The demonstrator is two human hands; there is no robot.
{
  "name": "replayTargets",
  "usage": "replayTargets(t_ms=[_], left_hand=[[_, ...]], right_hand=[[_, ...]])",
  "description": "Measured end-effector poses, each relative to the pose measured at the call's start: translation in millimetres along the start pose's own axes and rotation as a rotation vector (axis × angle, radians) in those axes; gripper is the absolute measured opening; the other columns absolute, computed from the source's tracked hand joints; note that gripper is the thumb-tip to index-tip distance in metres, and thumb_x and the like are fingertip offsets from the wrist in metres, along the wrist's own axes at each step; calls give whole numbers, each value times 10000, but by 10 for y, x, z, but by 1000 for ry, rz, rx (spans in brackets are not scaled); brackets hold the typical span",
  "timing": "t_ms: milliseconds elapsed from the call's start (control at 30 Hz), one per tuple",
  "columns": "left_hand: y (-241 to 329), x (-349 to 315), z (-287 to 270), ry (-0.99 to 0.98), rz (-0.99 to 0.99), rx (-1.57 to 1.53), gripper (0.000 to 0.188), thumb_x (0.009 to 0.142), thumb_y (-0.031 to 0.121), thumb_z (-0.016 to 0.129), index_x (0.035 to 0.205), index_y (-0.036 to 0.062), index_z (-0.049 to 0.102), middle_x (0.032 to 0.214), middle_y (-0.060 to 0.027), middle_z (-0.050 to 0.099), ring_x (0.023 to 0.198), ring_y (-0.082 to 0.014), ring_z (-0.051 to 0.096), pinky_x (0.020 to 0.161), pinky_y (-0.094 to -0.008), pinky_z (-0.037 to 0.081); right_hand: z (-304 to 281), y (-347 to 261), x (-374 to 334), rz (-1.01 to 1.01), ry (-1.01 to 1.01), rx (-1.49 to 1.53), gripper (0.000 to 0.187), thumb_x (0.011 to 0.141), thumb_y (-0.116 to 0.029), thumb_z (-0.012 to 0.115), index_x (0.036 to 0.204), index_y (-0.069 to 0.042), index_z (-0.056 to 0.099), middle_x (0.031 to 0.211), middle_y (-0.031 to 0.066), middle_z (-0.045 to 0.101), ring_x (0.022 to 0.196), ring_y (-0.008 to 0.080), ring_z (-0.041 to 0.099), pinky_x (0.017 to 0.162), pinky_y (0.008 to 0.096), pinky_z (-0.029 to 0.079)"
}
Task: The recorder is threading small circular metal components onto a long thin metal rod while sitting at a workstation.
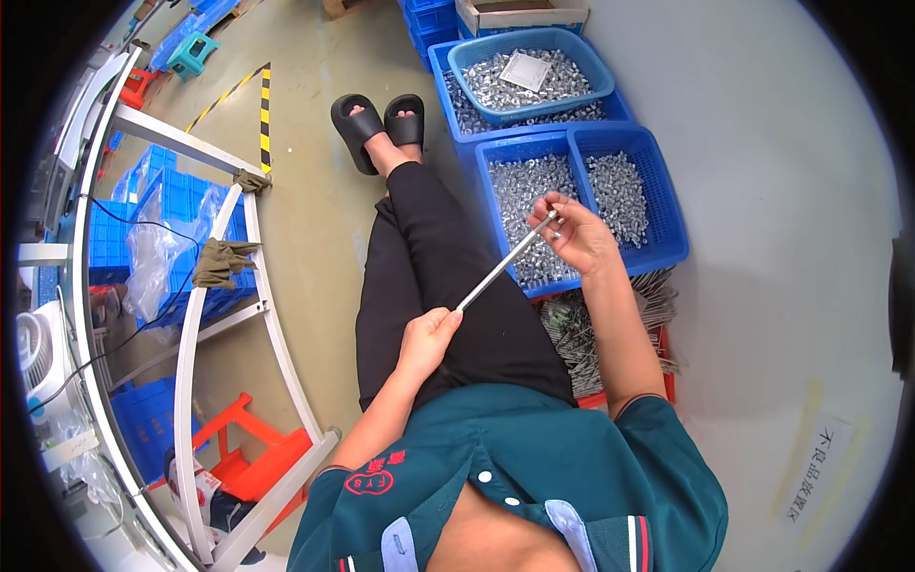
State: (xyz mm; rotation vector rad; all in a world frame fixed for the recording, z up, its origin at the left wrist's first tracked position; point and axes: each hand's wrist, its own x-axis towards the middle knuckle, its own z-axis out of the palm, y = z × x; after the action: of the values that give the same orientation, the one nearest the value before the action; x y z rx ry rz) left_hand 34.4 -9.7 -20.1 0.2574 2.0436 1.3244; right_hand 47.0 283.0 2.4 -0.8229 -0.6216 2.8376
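Floor lies open to the right of the blue crates, whose compartments hold small metal parts. Rods are piled against the near crate edge. Over the lap, a thin metal rod slants: left hand pinches its lower end, right hand closes on its upper tip.

One metal rod runs between two hands, the left hand pinching its near end and the right hand closed on its far end. Just beyond the right-hand grip stand two blue crates of small metal parts, one of them split into two compartments, with one blue basket of the same parts resting in the farther crate. Below that grip lies one heap of spare rods, too many to count, and past the rod's middle are two black slippers.
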Motion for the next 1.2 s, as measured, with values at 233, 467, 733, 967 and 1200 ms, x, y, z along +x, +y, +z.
replayTargets(t_ms=[233,467,733,967,1200], left_hand=[[70,121,49,-53,-13,-125,380,900,264,549,609,44,445,540,46,352,520,-40,303,453,-249,268],[75,99,18,-106,-53,-259,357,903,260,546,611,71,465,552,70,368,515,-27,305,454,-229,252],[-41,23,-2,-118,-15,-149,374,905,282,542,613,63,460,554,72,343,527,-28,294,458,-235,253],[-18,19,-1,-101,22,-52,384,898,288,550,623,34,462,534,40,344,521,-41,310,457,-256,274],[-26,-8,35,-88,34,-79,381,893,275,556,623,26,454,529,21,338,519,-48,309,456,-265,281]], right_hand=[[-65,180,33,88,-53,214,248,938,-156,411,1008,59,513,1003,195,554,991,308,554,923,472,449],[-283,196,98,-16,96,110,193,834,113,452,1003,52,521,984,171,553,1001,270,552,927,401,483],[-69,-32,25,-155,-18,161,127,895,16,450,985,38,537,1032,198,576,1026,286,571,930,447,470],[-41,-49,9,-82,-131,118,129,881,16,475,993,30,538,1016,178,586,1009,273,588,946,461,453],[-4,38,-19,-162,-156,123,150,866,52,458,971,17,559,1026,180,587,1040,269,571,971,455,431]])
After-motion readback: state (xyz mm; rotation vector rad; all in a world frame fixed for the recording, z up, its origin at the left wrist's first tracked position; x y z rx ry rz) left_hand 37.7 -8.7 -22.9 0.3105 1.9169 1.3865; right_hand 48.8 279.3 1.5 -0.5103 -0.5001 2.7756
